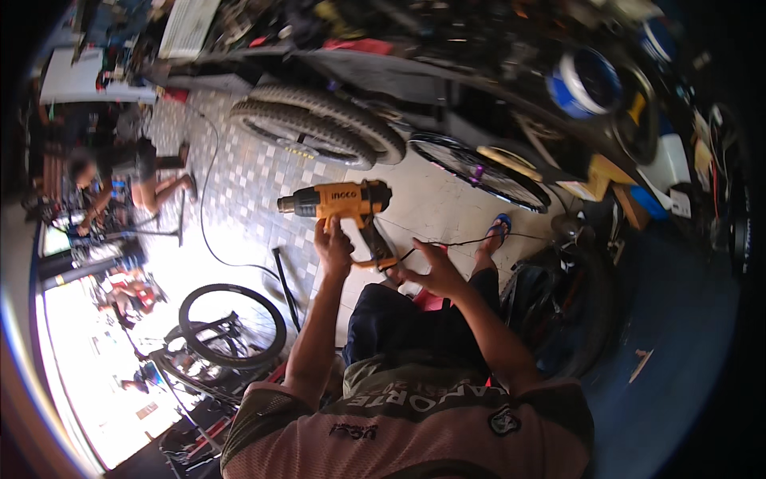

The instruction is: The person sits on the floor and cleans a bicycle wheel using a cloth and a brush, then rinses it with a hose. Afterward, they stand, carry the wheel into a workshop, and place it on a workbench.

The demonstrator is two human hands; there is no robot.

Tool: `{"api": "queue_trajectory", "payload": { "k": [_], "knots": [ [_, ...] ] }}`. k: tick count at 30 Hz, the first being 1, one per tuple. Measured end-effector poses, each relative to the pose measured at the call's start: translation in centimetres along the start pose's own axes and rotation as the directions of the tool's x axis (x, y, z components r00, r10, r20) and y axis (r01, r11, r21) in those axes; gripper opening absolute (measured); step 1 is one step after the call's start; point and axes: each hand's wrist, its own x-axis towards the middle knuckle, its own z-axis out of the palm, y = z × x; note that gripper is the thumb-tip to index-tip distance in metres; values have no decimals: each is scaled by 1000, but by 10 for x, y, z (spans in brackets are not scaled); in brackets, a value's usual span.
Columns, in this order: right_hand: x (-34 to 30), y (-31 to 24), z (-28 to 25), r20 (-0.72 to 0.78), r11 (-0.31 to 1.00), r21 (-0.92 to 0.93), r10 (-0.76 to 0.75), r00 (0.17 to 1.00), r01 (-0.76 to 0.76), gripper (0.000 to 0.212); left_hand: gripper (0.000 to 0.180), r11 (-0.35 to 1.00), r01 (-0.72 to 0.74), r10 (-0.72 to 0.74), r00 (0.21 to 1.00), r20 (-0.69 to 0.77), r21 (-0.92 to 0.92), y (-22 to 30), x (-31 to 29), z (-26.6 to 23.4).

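An orange and black heat gun (pixel 338 198) with a bare metal nozzle is held in front of me, its nozzle pointing left. My left hand (pixel 334 246) grips it from below, around the front of its body. Close to the lower end of the handle is my right hand (pixel 437 274), thumb and fingers apart. A thin dark cord (pixel 453 243) runs from near the handle past the right thumb. Whether the right fingertips touch the handle base or the cord is hard to make out.
Bicycle tyres (pixel 311 132) and a wheel with a purple hub (pixel 479 172) lean along the cluttered workbench (pixel 447 52). A blue-and-white bucket (pixel 584 82) stands on it. A bicycle (pixel 231 327) is at lower left. Another person (pixel 120 172) crouches far left. A cable (pixel 206 211) crosses the tiles.
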Motion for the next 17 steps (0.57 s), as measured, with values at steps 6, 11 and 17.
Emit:
{"api": "queue_trajectory", "payload": {
  "k": [6, 11, 17],
  "knots": [
    [55, -22, 82, 144, 977, 36, 203, 969, -210, 96, 39, 924, -116, 33, 974, -224, -365, -1, 16, -22],
    [87, -12, 81, 227, 933, -306, 263, 938, -187, 78, 39, 924, -160, 37, 941, -336, -348, -20, 40, -42],
    [108, 16, 103, 136, 721, -678, -68, 988, 143, 76, 44, 916, -259, 99, 886, -452, -306, -46, 64, -29]
  ]
}}
